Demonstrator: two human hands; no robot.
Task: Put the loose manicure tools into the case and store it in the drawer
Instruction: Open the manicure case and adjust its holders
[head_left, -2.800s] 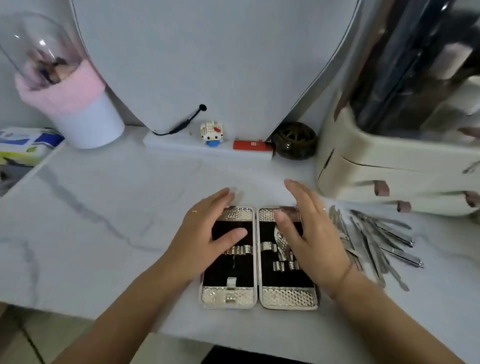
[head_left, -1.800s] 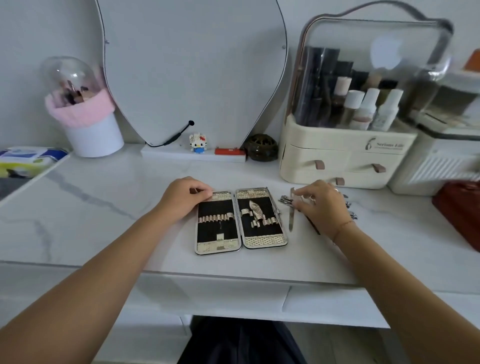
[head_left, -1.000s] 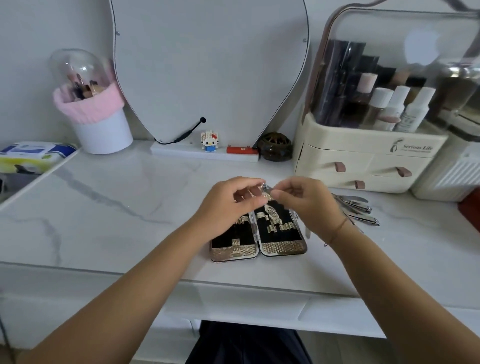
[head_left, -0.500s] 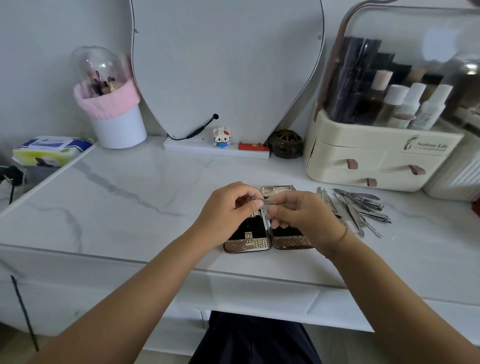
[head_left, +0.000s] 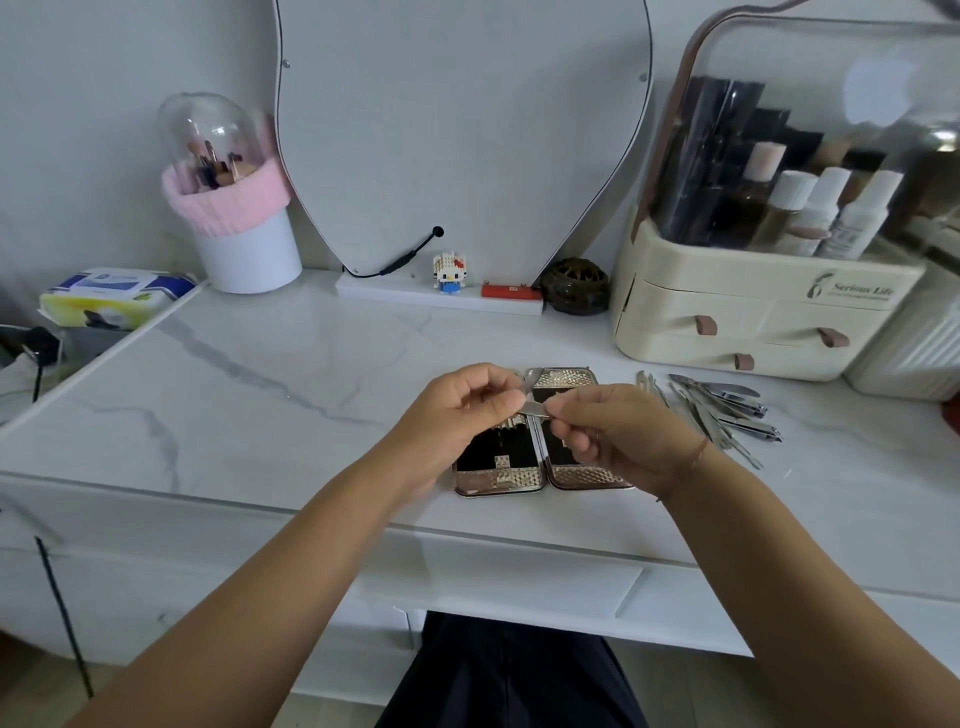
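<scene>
Left hand (head_left: 457, 410) and right hand (head_left: 618, 436) meet over the open case (head_left: 498, 467), forearms coming in from 7 and 5 o'clock. The fingers (head_left: 488, 382) of both hands are curled and pinch one thin metal tool (head_left: 534, 400), its tip towards 12 o'clock. 1.8 s ago the right hand was at the loose tools (head_left: 722, 410) and the left on the case's corner; since 0.5 s ago little has changed. The case lies flat on the marble counter (head_left: 260, 395), loose tools at its 3 o'clock, the drawer organizer (head_left: 753, 322) at 1 o'clock, the mirror (head_left: 457, 130) at 12, the brush cup (head_left: 244, 249) at 10.
</scene>
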